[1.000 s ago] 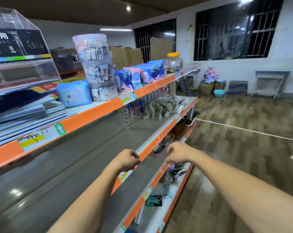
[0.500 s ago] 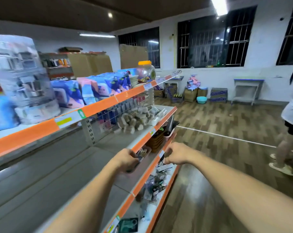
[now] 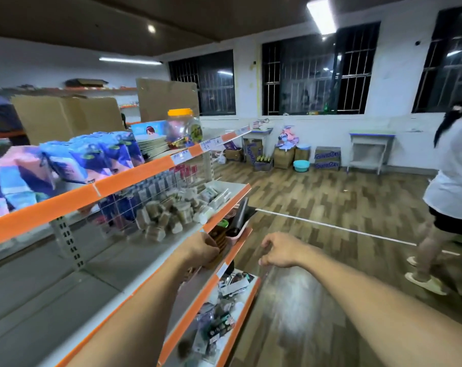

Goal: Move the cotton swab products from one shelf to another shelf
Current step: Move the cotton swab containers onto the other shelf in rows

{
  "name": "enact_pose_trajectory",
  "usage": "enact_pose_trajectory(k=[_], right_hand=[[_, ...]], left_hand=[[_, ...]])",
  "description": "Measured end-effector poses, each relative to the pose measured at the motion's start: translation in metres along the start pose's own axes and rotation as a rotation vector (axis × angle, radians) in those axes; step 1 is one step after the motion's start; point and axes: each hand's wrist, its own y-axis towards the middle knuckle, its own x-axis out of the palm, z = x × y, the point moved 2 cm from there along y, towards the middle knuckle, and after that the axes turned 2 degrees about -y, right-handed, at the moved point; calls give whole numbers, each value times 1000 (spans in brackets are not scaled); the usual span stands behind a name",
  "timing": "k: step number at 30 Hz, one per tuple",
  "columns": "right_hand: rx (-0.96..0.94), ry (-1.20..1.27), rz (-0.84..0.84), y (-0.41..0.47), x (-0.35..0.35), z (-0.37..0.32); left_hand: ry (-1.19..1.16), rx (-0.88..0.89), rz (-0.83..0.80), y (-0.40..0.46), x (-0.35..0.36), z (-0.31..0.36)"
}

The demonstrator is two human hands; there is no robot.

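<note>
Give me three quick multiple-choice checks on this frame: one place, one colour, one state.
1. The swab packs lie on:
A. the top shelf
B. the middle shelf, behind the wire grid
C. the floor

2. The jar's lid is:
A. orange
B. green
C. black

3. The right hand is:
A. gripping a swab pack
B. pressing on the top shelf
C. holding nothing, over the aisle

Key: B, the pile sits under the top shelf; A, the lid shows orange; C, its fingers are loosely curled with nothing between them.

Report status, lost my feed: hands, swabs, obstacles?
Left hand loosely curled, right hand too, both empty. Swab packs untouched on middle shelf. Nothing blocking.
</note>
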Motion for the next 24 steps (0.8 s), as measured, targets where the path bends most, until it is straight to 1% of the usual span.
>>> enact_pose_trajectory(k=[5,8,12,15,19,24], right_hand=[[9,32,-1,53,-18,30],[12,47,-4,95,-26,47],[17,59,-16,169,-34,68],[13,5,-19,239,-40,81],[-27,-92,-54,342,-53,77],[-122,-60,-138,451,-53,46]], left_hand=[[52,9,0,63,8,22],[100,3,2,118,14,27],[120,-5,9,206,21,22],[104,-22,48,276,19,11],[104,-89,84,360,-1,-9],[100,-167,128,421,-45,-34]])
